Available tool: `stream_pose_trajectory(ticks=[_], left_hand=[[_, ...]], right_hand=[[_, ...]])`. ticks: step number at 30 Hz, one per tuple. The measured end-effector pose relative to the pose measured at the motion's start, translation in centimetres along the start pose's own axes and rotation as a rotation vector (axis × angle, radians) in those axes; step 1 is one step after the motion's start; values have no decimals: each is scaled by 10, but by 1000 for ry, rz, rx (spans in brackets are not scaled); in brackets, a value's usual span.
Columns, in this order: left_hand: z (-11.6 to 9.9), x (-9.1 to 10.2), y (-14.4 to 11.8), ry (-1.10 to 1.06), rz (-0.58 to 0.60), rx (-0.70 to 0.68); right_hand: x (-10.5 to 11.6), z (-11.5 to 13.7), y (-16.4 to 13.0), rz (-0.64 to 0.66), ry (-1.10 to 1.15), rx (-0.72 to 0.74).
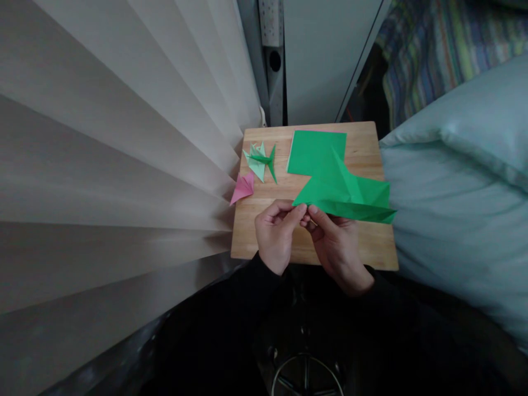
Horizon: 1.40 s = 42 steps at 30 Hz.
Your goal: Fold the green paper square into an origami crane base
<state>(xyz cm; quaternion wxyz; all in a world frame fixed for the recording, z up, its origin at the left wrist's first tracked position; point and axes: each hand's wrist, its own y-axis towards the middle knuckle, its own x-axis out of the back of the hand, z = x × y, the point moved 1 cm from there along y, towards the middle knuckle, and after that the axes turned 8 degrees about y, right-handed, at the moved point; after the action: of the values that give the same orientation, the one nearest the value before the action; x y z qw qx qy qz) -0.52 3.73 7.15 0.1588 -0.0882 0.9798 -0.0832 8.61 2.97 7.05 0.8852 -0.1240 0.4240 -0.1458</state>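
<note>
Green paper point(344, 192), partly folded into a long pointed shape, hangs just above the table point(367, 146), its left tip caught between both hands. The far end of the fold juts out past the table's right edge, toward the bed.

Left hand point(274, 234): fingers point(297, 212) closed tight, thumb and forefinger pinching the tip of the paper from the left. Right hand point(336, 242): fingers point(315, 210) also closed, pinching the same corner from the right, so the two sets of fingertips meet almost nose to nose at the point. Both wrists come out of dark sleeves at the near edge of the table.

Behind the fold, a flat stack of green sheets point(315, 151) lies on the table, with a sliver of pink showing along its far edge. To the left, a small dark green folded figure point(268, 160) sits on top of a pale green one point(254, 159). Nearer the left edge, a pink folded piece point(242, 187) hangs partly over the side.

The table is light wood, small and square. Pale vertical blinds point(115, 154) fan out on the left. On the right, a light blue pillow point(457, 181), and beyond it striped bedding point(445, 44). Straight ahead, a grey cabinet point(322, 55) stands with a power strip point(271, 22) beside it.
</note>
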Motion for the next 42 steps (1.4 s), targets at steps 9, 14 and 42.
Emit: stream_pose_trajectory(ticks=[9,14,42], left_hand=[[3,-1,-5,-12,52,-71],[-1,-3,-5,-34,34,-7],[-9,-1,-3,43,20,-17]], right_hand=[[-4,0,-4,-5,3,-13],[-2,2,-4,-8,-59,13],[-1,6,0,4,-173,149]])
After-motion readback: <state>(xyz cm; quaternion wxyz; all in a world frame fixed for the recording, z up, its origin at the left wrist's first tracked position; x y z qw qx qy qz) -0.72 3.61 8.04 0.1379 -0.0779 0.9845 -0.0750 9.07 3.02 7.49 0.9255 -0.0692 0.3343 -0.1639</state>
